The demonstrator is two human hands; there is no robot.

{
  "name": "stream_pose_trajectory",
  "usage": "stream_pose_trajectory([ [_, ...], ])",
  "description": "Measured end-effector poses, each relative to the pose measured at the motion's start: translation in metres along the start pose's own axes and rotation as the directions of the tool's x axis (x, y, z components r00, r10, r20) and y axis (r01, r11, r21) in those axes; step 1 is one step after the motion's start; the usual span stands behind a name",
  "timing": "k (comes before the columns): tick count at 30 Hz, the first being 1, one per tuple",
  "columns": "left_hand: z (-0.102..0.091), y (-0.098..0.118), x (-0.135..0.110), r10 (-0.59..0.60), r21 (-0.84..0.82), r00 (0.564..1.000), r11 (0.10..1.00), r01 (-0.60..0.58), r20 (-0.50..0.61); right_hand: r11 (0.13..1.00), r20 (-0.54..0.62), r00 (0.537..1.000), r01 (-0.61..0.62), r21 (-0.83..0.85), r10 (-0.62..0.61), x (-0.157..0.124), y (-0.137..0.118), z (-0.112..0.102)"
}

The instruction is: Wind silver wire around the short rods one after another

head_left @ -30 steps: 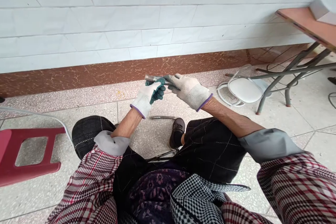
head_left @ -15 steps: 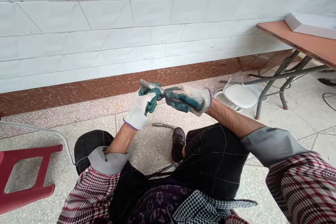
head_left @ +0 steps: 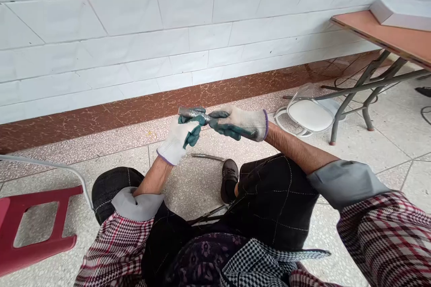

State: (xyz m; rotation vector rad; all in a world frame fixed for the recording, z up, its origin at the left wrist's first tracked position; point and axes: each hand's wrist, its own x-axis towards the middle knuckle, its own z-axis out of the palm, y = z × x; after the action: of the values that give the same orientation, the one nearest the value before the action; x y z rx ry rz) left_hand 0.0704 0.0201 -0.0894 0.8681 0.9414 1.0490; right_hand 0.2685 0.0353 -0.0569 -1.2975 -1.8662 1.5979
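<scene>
Rod (head_left: 193,113) levelled since earlier, axis left-right; left hand (head_left: 180,136), right hand (head_left: 240,122) grip clenched on it.

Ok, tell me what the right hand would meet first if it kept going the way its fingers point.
The right hand points leftward along the metal rod, so it would likely meet the left hand gripping that rod first.

1. The rod (head_left: 190,112) is hidden past its left end inside the left hand (head_left: 180,136) and right hand (head_left: 240,123).
2. The stool (head_left: 33,228) is cut by the left edge.
3. The table (head_left: 390,40) runs off the right edge.
</scene>
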Motion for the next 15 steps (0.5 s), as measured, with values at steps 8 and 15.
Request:
stream_pose_trajectory([
  [8,-0.002,-0.013,0.003,0.007,-0.033,0.978,0.999,-0.014,-0.207,0.66,-0.127,0.97,0.041,-0.75,-0.206,0.011,-0.003,0.017],
  [15,-0.009,-0.009,-0.001,-0.005,-0.034,0.997,0.999,0.002,-0.082,0.724,-0.14,0.982,-0.006,-0.69,-0.125,-0.001,-0.012,0.02],
])
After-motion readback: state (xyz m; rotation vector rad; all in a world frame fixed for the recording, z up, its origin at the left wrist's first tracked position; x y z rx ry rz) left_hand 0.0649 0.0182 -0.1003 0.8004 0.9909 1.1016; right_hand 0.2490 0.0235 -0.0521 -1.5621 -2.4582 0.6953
